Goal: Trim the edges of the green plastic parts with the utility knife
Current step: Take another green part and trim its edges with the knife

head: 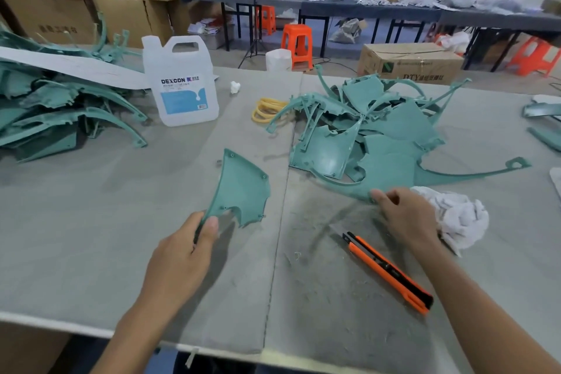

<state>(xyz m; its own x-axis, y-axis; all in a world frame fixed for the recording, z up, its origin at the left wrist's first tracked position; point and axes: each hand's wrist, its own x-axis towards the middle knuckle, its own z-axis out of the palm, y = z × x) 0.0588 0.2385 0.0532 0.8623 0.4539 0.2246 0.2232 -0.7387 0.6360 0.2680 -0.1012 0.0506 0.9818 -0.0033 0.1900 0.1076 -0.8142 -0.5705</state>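
Left hand (179,252): at 7 o'clock, thumb and fingers grasping the bottom corner of a small panel (243,188), which stands lifted off the table (91,222)
Right hand (409,215): at 4 o'clock, thumb and forefinger closing on the near edge of a wide part (394,173) at the foot of the right pile (379,118)
Knife (388,272): lies untouched at 5 o'clock, between the two forearms, its tip towards the right hand; whether the blade is out is too small to tell
Risk, pile: the wide part lies under other pieces, so a pull may drag or tip them towards the knife
Risk, wrist: the right wrist is just beside the knife tip, and a careless draw back may brush it
Risk, panel: held by one corner only, the small panel may twist or slip
Risk, rag (455,215): touching the right hand at 4 o'clock, it may catch on the part
Left pile (54,106): at 9 o'clock, well apart
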